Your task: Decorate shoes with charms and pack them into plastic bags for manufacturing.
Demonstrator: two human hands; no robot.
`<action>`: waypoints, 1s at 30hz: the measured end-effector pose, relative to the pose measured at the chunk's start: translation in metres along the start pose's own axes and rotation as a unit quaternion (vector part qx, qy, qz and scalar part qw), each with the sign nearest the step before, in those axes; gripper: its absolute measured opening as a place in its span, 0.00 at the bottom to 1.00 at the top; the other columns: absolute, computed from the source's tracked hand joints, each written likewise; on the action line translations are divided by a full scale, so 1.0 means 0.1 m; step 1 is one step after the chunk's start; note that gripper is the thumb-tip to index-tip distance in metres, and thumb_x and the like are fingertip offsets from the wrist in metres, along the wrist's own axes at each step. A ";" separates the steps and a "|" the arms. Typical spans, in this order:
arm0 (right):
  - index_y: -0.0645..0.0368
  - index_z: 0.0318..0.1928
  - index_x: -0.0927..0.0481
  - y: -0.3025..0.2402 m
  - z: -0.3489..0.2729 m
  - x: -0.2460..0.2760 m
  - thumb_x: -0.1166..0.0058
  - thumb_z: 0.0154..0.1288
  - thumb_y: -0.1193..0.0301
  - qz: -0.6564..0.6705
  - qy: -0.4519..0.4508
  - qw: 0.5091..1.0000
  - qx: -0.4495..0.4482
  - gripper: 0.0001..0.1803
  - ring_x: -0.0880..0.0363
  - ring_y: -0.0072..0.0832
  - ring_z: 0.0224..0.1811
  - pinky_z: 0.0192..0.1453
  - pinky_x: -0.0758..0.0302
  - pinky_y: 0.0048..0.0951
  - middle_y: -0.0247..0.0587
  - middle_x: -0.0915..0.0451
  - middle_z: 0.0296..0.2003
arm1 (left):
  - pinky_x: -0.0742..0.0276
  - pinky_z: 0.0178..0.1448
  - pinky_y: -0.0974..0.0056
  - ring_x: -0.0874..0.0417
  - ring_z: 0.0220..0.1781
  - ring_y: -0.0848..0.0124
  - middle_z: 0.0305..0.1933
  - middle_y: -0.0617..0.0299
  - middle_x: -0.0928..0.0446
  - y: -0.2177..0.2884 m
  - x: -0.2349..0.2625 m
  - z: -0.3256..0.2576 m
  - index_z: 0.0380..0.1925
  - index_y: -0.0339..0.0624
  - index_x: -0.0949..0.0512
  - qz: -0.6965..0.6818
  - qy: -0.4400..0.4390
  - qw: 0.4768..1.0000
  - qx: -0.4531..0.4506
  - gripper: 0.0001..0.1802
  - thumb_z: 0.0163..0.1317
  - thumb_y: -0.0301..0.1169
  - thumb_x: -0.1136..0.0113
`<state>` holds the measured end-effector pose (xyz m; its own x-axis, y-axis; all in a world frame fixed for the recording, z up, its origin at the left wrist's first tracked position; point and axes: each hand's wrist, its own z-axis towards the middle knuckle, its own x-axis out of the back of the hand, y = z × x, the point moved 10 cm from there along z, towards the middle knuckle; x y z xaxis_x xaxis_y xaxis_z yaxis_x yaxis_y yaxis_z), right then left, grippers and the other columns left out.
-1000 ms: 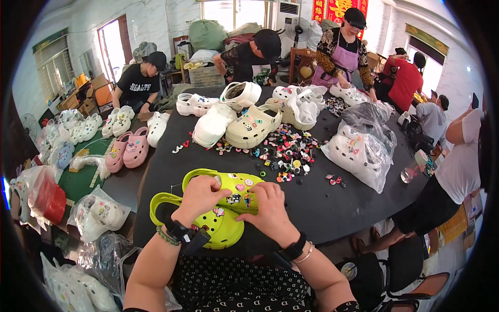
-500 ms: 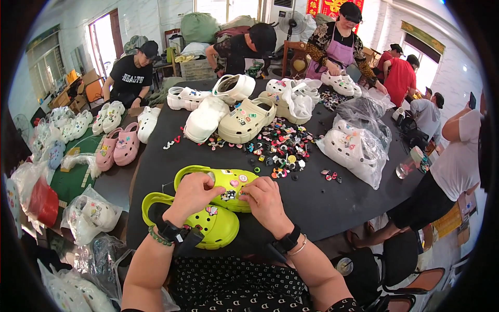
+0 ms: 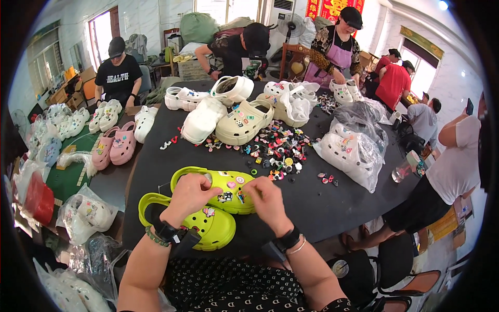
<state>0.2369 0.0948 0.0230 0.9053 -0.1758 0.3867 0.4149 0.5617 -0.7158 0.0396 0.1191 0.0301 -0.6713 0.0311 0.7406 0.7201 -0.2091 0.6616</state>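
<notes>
Two lime-green clogs lie on the black table in front of me. My left hand [image 3: 193, 196] grips the farther clog [image 3: 236, 207] over its opening, thumb against the upper near a black-and-white charm [image 3: 225, 197]. A small multicoloured charm [image 3: 240, 196] sits on the same upper, beside a pink heart charm [image 3: 231, 184]. At the toe's right side hovers my right hand [image 3: 266, 200], fingers loosely curled and slightly apart, with nothing visible in them. The nearer clog [image 3: 215, 234], bearing a pink-and-white charm [image 3: 208, 212], lies partly under my left wrist.
Beyond the clogs lies a pile of loose charms [image 3: 280, 151]. White clogs [image 3: 200, 125] and a beige clog [image 3: 244, 122] stand behind it. Bagged white clogs [image 3: 348, 151] lie to the right, pink clogs [image 3: 123, 143] to the left. Several people work around the table.
My right hand has drawn slightly right from the farther clog's upper, uncovering the multicoloured charm. My left hand keeps its hold. At the back left, a person has straightened up.
</notes>
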 end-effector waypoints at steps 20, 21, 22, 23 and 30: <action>0.59 0.29 0.17 0.00 0.04 -0.13 0.30 0.50 0.75 -0.068 -0.012 0.997 0.038 0.08 0.23 0.37 0.43 0.48 0.26 0.36 0.36 0.18 0.34 | 0.30 0.28 0.60 0.24 0.20 0.63 0.17 0.55 0.25 0.08 0.03 0.01 0.18 0.35 0.25 0.004 0.042 0.997 -0.066 0.19 0.48 0.35 0.24; 0.59 0.29 0.17 0.01 0.04 -0.14 0.30 0.50 0.75 -0.069 -0.011 0.997 0.038 0.08 0.23 0.37 0.43 0.48 0.26 0.36 0.36 0.18 0.34 | 0.30 0.28 0.60 0.24 0.20 0.62 0.17 0.55 0.25 0.09 0.04 0.01 0.18 0.35 0.25 0.013 0.044 0.996 -0.070 0.19 0.48 0.35 0.25; 0.60 0.30 0.17 0.10 0.04 -0.13 0.31 0.50 0.76 -0.032 -0.008 0.999 0.002 0.07 0.23 0.36 0.43 0.49 0.25 0.35 0.36 0.16 0.35 | 0.30 0.28 0.60 0.24 0.20 0.62 0.17 0.55 0.25 0.09 0.03 0.01 0.18 0.35 0.25 0.013 0.044 0.996 -0.072 0.19 0.48 0.35 0.25; 0.60 0.30 0.17 0.17 0.04 -0.15 0.31 0.51 0.76 0.006 -0.006 0.999 -0.033 0.06 0.22 0.35 0.44 0.50 0.25 0.34 0.35 0.15 0.36 | 0.30 0.28 0.60 0.24 0.20 0.62 0.18 0.55 0.25 0.06 0.03 0.01 0.18 0.35 0.24 0.014 0.046 0.996 -0.069 0.18 0.48 0.35 0.25; 0.62 0.29 0.16 0.36 0.04 -0.19 0.32 0.52 0.77 0.076 0.010 0.992 -0.104 0.05 0.20 0.38 0.42 0.46 0.24 0.36 0.41 0.15 0.34 | 0.34 0.26 0.60 0.28 0.19 0.64 0.15 0.55 0.29 0.07 0.04 0.01 0.18 0.34 0.26 -0.001 0.059 0.995 -0.086 0.20 0.49 0.36 0.25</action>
<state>0.2345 0.1212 -0.0077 0.9596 -0.1190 0.2551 0.2815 0.4038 -0.8705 0.0424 0.1188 0.0378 -0.6953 -0.0814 0.7141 0.6854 -0.3741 0.6247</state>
